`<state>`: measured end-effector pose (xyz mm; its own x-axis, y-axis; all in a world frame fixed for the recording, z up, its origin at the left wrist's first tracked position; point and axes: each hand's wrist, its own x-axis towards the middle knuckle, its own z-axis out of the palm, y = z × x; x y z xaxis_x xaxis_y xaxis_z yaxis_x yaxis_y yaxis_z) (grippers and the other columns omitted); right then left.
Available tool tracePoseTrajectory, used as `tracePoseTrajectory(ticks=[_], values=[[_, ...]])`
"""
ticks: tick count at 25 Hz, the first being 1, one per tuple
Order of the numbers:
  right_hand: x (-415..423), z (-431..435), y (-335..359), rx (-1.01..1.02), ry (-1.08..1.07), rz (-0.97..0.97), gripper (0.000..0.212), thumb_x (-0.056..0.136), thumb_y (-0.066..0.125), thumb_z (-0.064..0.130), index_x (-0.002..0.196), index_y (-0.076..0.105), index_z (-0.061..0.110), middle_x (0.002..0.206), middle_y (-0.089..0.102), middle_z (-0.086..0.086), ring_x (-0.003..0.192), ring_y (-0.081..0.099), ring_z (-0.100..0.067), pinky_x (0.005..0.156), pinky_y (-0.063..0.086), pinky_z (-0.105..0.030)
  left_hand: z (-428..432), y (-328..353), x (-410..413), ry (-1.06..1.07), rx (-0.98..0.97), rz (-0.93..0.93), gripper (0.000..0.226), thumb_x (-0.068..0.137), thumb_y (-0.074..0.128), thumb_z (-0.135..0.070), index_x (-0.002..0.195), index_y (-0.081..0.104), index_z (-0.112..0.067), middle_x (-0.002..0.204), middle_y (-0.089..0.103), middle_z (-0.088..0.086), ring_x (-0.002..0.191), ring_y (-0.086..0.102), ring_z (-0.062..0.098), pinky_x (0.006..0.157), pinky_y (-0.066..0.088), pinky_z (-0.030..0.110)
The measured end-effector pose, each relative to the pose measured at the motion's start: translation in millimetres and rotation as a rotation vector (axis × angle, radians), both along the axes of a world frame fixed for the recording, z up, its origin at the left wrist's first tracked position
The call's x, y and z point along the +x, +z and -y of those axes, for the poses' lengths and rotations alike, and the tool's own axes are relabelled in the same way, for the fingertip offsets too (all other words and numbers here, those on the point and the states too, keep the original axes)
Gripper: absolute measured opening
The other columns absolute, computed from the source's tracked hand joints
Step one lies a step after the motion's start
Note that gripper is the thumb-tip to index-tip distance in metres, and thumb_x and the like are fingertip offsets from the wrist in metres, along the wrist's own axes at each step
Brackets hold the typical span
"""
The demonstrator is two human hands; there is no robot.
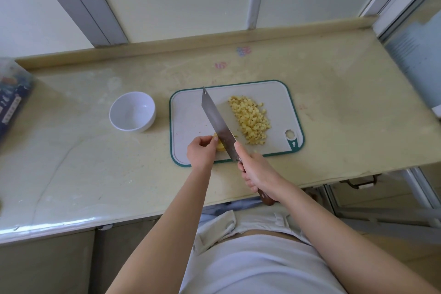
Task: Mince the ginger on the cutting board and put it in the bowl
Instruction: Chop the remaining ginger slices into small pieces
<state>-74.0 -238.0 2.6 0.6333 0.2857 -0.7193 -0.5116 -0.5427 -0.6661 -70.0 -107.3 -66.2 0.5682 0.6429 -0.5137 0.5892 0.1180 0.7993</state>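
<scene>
A white cutting board (191, 112) with a green rim lies on the counter. A heap of minced ginger (250, 119) covers its right half. At the board's near left edge my left hand (201, 151) holds a small uncut piece of ginger (219, 144) with curled fingers. My right hand (259, 174) grips the wooden handle of a cleaver (216, 119). Its blade runs diagonally across the board, right beside the held ginger. An empty white bowl (132, 111) stands left of the board.
A dark blue box (12, 100) sits at the counter's far left edge. The beige counter (95, 162) ends in a raised lip at the back wall. A glass door (415, 59) stands at the right.
</scene>
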Motion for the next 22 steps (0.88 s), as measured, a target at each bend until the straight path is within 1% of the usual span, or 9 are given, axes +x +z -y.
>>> tracePoseTrajectory(ticks=[6, 13, 17, 22], values=[[0.9, -2.3, -0.1, -0.057, 0.019, 0.011, 0.054, 0.097, 0.029, 0.062, 0.064, 0.031, 0.019, 0.048, 0.025, 0.005, 0.039, 0.021, -0.011, 0.039, 0.021, -0.018, -3.7, 1.9, 3.3, -0.017, -0.025, -0.029, 0.006, 0.084, 0.067, -0.018, 0.088, 0.067, -0.014, 0.092, 0.069, 0.004, 0.090, 0.064, 0.022, 0.088, 0.053, 0.036], [2.8, -8.1, -2.8, -0.109, 0.039, 0.040, 0.056, 0.097, 0.029, 0.062, 0.063, 0.031, 0.018, 0.050, 0.027, 0.003, 0.037, 0.023, -0.011, 0.038, 0.022, -0.018, -6.2, 2.9, 4.9, -0.040, -0.028, -0.038, 0.007, 0.083, 0.069, -0.017, 0.088, 0.067, -0.012, 0.094, 0.069, 0.006, 0.087, 0.064, 0.020, 0.087, 0.053, 0.035], [3.7, -11.2, -7.3, -0.139, 0.054, 0.064, 0.057, 0.097, 0.028, 0.063, 0.062, 0.030, 0.018, 0.051, 0.026, 0.002, 0.037, 0.024, -0.012, 0.038, 0.023, -0.018, -6.9, 1.7, 5.0, -0.048, -0.026, -0.040, 0.006, 0.084, 0.068, -0.017, 0.088, 0.067, -0.013, 0.091, 0.068, 0.003, 0.089, 0.063, 0.020, 0.088, 0.053, 0.035], [5.3, -15.8, -12.8, -0.157, 0.068, 0.078, 0.059, 0.097, 0.027, 0.063, 0.061, 0.031, 0.017, 0.052, 0.029, 0.001, 0.039, 0.028, -0.013, 0.038, 0.026, -0.020, -7.9, 0.9, 5.3, -0.059, -0.013, -0.040, 0.009, 0.084, 0.067, -0.016, 0.091, 0.068, -0.010, 0.093, 0.068, 0.005, 0.084, 0.061, 0.018, 0.085, 0.053, 0.032]])
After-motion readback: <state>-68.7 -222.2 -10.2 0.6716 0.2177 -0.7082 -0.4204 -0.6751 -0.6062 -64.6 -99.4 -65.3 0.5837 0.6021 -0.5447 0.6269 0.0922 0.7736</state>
